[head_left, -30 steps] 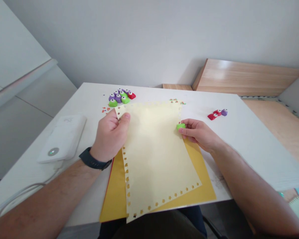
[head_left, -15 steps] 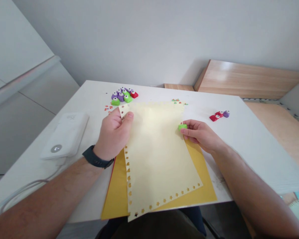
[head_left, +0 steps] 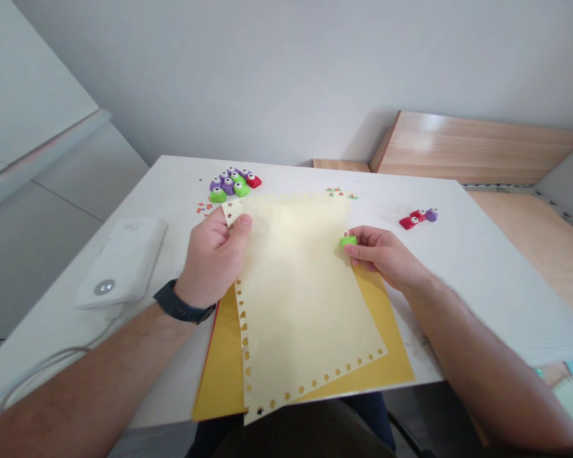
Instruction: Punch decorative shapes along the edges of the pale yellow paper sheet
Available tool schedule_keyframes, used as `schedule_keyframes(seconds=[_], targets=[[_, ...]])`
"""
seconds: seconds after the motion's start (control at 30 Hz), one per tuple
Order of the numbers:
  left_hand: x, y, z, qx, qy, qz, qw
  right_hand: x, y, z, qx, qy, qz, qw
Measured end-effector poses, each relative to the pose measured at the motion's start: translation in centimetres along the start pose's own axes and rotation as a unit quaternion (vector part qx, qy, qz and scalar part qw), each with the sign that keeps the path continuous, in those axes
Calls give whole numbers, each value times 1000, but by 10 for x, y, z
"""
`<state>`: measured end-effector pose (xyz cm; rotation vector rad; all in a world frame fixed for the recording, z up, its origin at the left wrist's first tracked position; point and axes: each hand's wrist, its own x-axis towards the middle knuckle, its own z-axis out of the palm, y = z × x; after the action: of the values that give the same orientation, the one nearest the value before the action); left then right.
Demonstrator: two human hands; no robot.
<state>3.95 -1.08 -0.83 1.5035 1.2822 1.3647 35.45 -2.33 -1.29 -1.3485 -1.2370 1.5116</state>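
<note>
The left hand [head_left: 214, 257] pinches the upper left corner of the cream paper sheet [head_left: 298, 299], which lies on a yellow sheet [head_left: 391, 356] on the white table [head_left: 482, 267]. The right hand [head_left: 386, 257] grips a green punch [head_left: 347, 241] against the sheet's right edge.

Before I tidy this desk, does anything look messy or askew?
Yes. Tiny paper bits litter the table beside the punch cluster, and the cream sheet lies skewed across the yellow sheet.

Pale cream sheet [head_left: 300, 299] with star-punched border over a yellow sheet [head_left: 224, 375]; small green punch [head_left: 347, 241]; purple, green, red punches [head_left: 233, 185] upper left; white bench [head_left: 482, 267].
</note>
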Motion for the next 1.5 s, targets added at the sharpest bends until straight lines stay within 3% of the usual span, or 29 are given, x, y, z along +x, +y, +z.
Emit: schedule_keyframes(seconds=[1.5], targets=[[-2, 7, 2, 19, 9, 8, 1000, 2, 4, 2, 5, 23, -18, 1000]])
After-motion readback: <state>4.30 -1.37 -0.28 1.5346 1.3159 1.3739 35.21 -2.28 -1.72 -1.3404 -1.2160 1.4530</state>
